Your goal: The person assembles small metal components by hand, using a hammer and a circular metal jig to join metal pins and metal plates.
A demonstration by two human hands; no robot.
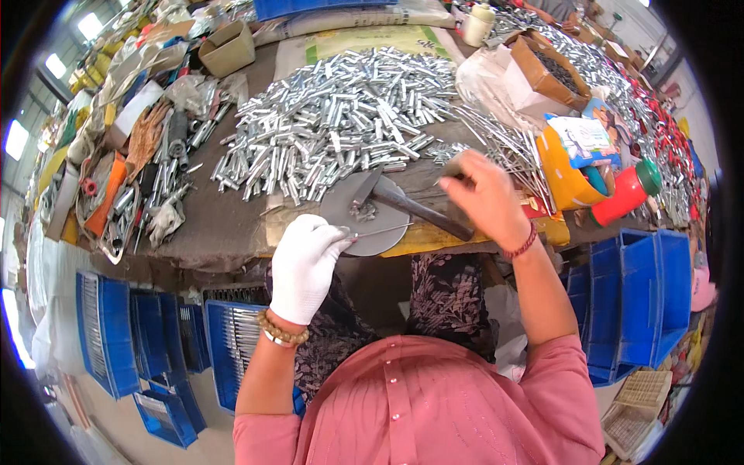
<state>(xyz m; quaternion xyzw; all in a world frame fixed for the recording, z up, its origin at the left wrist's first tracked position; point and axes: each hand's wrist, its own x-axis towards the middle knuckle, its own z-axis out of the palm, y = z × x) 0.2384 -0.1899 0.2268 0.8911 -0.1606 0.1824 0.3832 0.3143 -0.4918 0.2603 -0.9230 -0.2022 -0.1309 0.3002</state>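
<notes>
My left hand (304,267), in a white glove, pinches a thin metal rod (387,229) near the table's front edge. The rod points right, over a round grey plate (341,203). Bare, my right hand (490,195) hovers right of the plate with its fingers curled together; what they hold, if anything, is too small to make out. A hammer (418,208) lies with its head on the plate and its handle toward my right hand. Small metal bits (363,211) sit beside the hammer head. Beyond spreads a heap of short silver metal tubes (341,116).
Long thin rods (508,147) lie in a bundle at the right, near a yellow container (562,174) and a red bottle (620,198). Hand tools (116,194) clutter the table's left. Blue bins (108,333) stand below at left, and more blue bins (639,298) at right.
</notes>
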